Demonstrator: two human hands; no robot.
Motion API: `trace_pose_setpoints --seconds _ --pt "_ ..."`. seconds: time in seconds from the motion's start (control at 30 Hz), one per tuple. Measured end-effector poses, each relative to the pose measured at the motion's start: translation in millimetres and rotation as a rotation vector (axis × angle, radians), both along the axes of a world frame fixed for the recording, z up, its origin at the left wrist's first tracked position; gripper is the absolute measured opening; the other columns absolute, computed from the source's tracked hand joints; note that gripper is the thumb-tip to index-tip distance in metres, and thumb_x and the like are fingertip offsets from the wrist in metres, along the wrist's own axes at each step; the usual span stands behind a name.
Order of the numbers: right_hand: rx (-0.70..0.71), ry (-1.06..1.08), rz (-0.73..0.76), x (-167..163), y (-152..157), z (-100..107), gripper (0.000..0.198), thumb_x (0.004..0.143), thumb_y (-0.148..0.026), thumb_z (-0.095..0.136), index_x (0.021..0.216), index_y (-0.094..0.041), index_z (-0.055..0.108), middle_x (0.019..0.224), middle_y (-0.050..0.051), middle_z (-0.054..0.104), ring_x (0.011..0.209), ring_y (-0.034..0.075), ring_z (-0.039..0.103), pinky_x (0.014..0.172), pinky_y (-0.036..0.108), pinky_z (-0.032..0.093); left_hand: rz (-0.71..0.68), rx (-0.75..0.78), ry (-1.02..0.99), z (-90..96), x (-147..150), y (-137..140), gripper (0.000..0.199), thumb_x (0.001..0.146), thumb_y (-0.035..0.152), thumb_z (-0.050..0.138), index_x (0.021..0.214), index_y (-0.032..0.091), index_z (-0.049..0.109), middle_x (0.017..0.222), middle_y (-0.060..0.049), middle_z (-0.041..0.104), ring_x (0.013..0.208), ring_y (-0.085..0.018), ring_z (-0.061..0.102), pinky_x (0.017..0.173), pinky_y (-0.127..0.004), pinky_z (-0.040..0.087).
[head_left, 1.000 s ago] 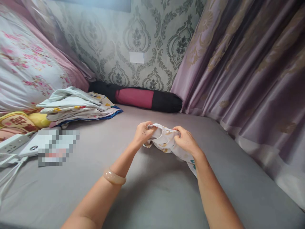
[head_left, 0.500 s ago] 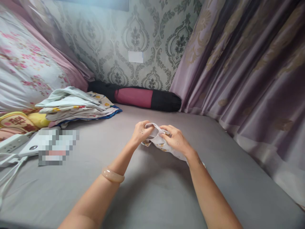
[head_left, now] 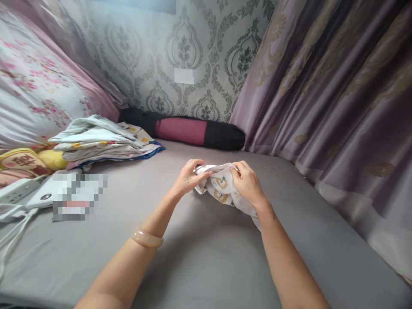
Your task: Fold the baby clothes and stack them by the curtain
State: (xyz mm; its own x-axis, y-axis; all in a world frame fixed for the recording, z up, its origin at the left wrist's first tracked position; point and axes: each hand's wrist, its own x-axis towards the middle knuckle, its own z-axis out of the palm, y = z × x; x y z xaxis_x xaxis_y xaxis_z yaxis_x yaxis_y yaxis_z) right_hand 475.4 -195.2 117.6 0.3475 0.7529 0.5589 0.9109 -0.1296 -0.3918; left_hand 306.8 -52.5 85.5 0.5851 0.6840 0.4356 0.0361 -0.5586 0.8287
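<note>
A white garment [head_left: 221, 189] with a yellow-brown animal print is stretched between my two hands, above the middle of the bed. My left hand [head_left: 190, 178] grips one side of its hemmed opening, the thumb lying over the edge. On the other side, my right hand [head_left: 247, 180] pinches the same edge between thumb and fingers. The lower part of the cloth hangs in folds toward my right forearm, which hides some of it. What kind of garment it is, I cannot tell.
Grey sheet [head_left: 206, 266] covers the bed. At the left lie a stack of folded clothes [head_left: 106, 139], a yellow plush item [head_left: 53, 159], a power strip [head_left: 21, 193] with white cables, and a blurred-out object [head_left: 79, 197]. A black and maroon roll bag [head_left: 182, 131] rests along the wall; curtains [head_left: 309, 107] hang right.
My hands have moved apart, pulling the garment's opening from a round gap into a nearly straight edge. More of the printed front now shows.
</note>
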Motion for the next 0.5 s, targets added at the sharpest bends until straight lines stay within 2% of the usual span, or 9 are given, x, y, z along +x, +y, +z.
trace_pose_setpoints --seconds 0.1,0.2,0.37,0.5 --pt "0.025 0.003 -0.064 4 2 -2 0.027 0.095 -0.037 0.041 0.099 -0.023 0.063 0.102 0.008 0.065 0.092 0.023 0.061 0.074 0.031 0.043 0.021 -0.005 -0.026 2.4 -7 -7 0.05 0.073 0.051 0.072 0.11 0.021 0.059 0.114 -0.008 0.059 0.107 -0.021 0.057 0.09 -0.032 0.046" --pt "0.043 0.02 -0.095 8 4 -3 0.027 0.094 -0.038 0.043 0.098 -0.023 0.065 0.1 0.008 0.068 0.09 0.023 0.063 0.072 0.031 0.043 0.089 0.018 -0.06 -1.8 -10 -13 0.052 0.073 0.052 0.072 0.111 0.021 0.056 0.114 -0.008 0.058 0.105 -0.02 0.057 0.092 -0.033 0.044" --pt "0.069 0.081 -0.142 13 7 -4 0.03 0.092 -0.04 0.046 0.105 -0.023 0.067 0.093 0.008 0.073 0.084 0.024 0.066 0.071 0.031 0.045 0.312 0.013 -0.112 -7.4 -13 -37 0.034 0.08 0.052 0.064 0.087 0.021 0.054 0.083 0.0 0.057 0.079 -0.015 0.056 0.079 -0.028 0.045" --pt "0.096 0.102 -0.146 12 9 -2 0.031 0.092 -0.042 0.047 0.106 -0.024 0.069 0.097 0.008 0.074 0.087 0.024 0.068 0.074 0.032 0.046 0.349 0.083 -0.058 -12.3 -13 -60 0.035 0.079 0.052 0.065 0.077 0.022 0.046 0.075 0.001 0.051 0.072 -0.015 0.051 0.071 -0.028 0.043"
